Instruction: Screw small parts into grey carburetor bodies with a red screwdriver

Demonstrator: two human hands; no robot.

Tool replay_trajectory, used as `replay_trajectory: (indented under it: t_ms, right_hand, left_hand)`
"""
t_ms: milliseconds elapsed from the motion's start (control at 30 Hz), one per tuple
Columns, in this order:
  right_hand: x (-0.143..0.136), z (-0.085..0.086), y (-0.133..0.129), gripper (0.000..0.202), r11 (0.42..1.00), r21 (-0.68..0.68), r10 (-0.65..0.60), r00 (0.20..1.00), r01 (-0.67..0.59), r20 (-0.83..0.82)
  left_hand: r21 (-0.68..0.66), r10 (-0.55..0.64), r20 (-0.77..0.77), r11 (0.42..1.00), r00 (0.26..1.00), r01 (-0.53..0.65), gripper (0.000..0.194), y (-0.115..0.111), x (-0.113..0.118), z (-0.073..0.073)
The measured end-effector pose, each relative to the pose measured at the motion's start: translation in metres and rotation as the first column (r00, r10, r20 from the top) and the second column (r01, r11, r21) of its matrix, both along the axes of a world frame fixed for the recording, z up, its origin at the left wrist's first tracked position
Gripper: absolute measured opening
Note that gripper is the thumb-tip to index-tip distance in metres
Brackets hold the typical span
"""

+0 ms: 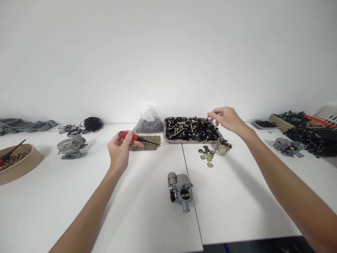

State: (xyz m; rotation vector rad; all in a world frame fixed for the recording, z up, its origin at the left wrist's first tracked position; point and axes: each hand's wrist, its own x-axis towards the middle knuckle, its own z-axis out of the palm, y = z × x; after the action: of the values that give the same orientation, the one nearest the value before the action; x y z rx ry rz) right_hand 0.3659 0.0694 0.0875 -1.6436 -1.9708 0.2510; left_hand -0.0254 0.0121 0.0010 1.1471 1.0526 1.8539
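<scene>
Matt grey metal carburetor, shiny brass-toned discs, smooth white tabletop

The left hand holds a red screwdriver; the right hand hovers over the metal tray's right end.

Three carburetors, two red-handled screwdrivers, one plastic bag, one beige bowl, one cup, roughly ten loose washers.

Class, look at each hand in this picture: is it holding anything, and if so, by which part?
The left hand holds a screwdriver by its red handle. Nothing can be seen held in the right hand.
</scene>
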Motion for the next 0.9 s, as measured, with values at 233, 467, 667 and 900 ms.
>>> replay_trajectory:
  t_ms: [233, 467, 667, 900]
  right_hand:
    - [-0.033, -0.096, -0.064, 0.020, 0.967, -0.249, 0.003, 0.983, 0.044, 0.185]
    - [-0.024, -0.125, -0.064, 0.026, 0.962, -0.268, -0.022, 0.995, 0.048, 0.102]
    - [-0.024, -0.125, -0.067, 0.019, 0.928, -0.372, 0.022, 0.997, 0.009, 0.079]
    - [-0.016, -0.125, -0.066, 0.013, 0.897, -0.439, 0.052, 0.999, -0.043, 0.008]
  left_hand:
    - [0.045, 0.182, 0.049, 0.982, 0.982, -0.184, 0.030, 0.013, -0.027, 0.003]
    - [-0.069, 0.084, 0.011, 0.994, 0.996, -0.083, 0.032, 0.015, -0.025, -0.008]
    - [-0.082, 0.035, -0.037, 0.996, 0.999, -0.038, 0.032, 0.012, -0.015, -0.012]
    - [-0.100, 0.027, -0.039, 0.995, 0.999, -0.031, 0.033, 0.013, -0.015, -0.017]
